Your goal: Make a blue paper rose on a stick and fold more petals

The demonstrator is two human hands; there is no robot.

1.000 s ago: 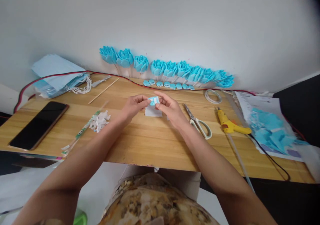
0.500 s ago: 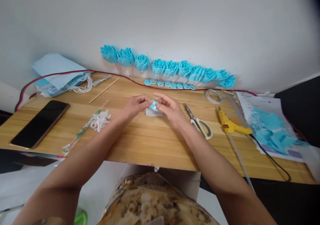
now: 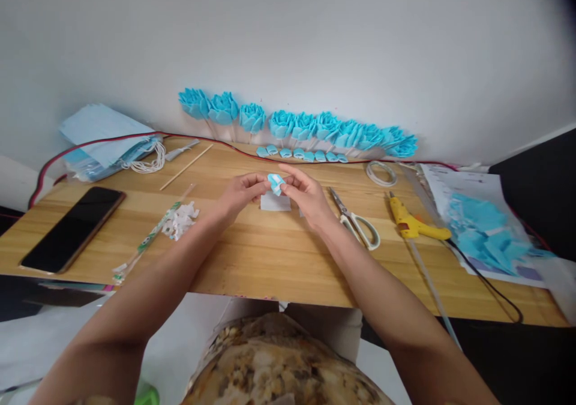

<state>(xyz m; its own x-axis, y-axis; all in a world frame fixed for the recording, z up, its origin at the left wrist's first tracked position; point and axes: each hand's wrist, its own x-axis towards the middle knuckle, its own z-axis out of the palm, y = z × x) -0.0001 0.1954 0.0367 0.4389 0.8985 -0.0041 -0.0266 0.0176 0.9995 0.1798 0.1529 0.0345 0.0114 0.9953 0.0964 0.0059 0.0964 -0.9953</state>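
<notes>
My left hand and my right hand meet over the middle of the wooden table. Both pinch a small folded piece of blue paper between their fingertips, held just above the tabletop. A pale square of paper lies flat right beneath it. Along the wall behind stands a row of several finished blue paper roses, with several small rolled blue pieces lined up in front of them.
Scissors and a yellow glue gun lie right of my hands, a white cord coil behind. Blue paper cut-outs sit far right. A phone, white scraps, a wooden stick and stacked blue sheets lie left.
The blue piece has been folded from a wider flat strip into a smaller, tighter shape between my fingertips. My hands stay in the same spot.
</notes>
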